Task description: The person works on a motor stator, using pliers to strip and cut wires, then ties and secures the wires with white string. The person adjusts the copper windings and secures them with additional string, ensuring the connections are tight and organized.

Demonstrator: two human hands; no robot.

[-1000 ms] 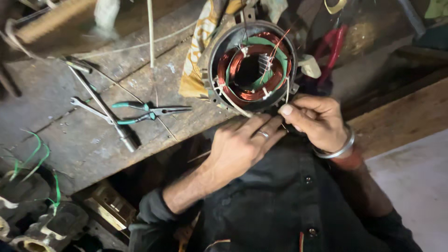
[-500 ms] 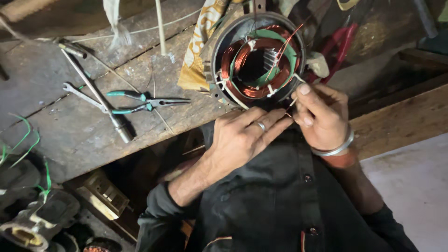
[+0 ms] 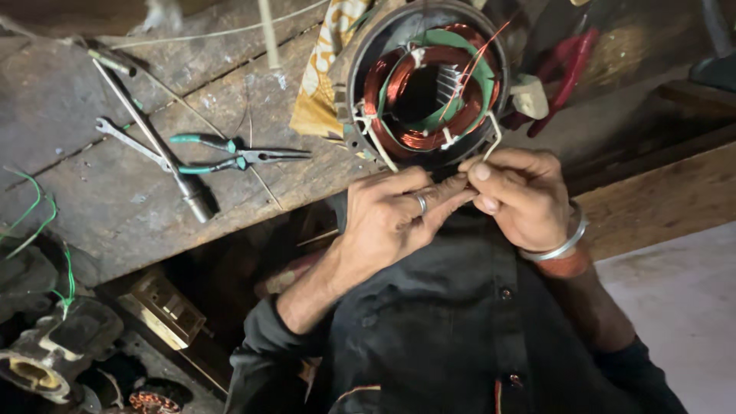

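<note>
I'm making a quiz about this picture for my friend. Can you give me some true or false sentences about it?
1. The motor stator has shiny copper-coloured coils inside. True.
2. The left hand holds the green-handled pliers. False: the pliers lie alone on the wooden bench, apart from both hands.
3. The right hand wears a metal bangle at the wrist. True.
4. The stator lies on the floor. False: it sits at the bench edge, just above the hands.
5. A ring is on a left-hand finger. True.
6. The hands are far apart. False: their fingers meet just below the stator, pinching what looks like thin wire.
</note>
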